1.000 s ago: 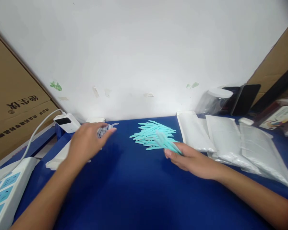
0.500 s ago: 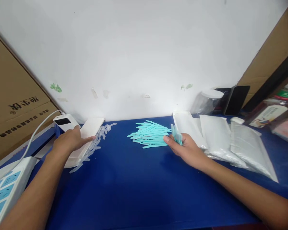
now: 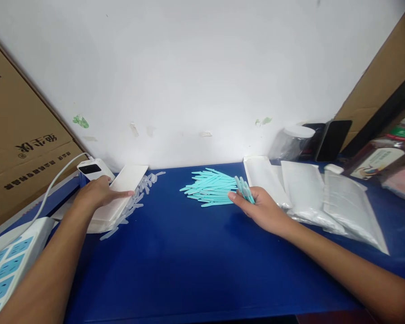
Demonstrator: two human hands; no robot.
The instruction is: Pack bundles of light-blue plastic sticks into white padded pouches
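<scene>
My left hand [image 3: 96, 194] lies over a stack of flat white packets [image 3: 130, 177] at the left. Its thumb stretches across the top to the right edge; the other fingers are mostly hidden at the far side. Small translucent plastic strips [image 3: 130, 209] lie scattered along the right edge of the stack. In my right hand [image 3: 261, 207] is a small bunch of slim turquoise plastic sticks [image 3: 245, 189], pinched between thumb and fingers and standing tilted. Just left of it, a loose heap of the same turquoise sticks [image 3: 207, 186] rests on the blue table [image 3: 189, 261].
White filled packets [image 3: 307, 189] lie to the right, with a clear jar [image 3: 292, 139] and a dark phone [image 3: 334, 139] behind. A bottle [image 3: 381, 153] stands far right. At left are a white device with a cable [image 3: 94, 168], a power strip [image 3: 11, 270] and a cardboard box [image 3: 23, 112].
The bunch in my right hand has tilted and fanned out slightly. More of a pale sheet shows left of my left forearm. Otherwise both hands stay nearly in place.
</scene>
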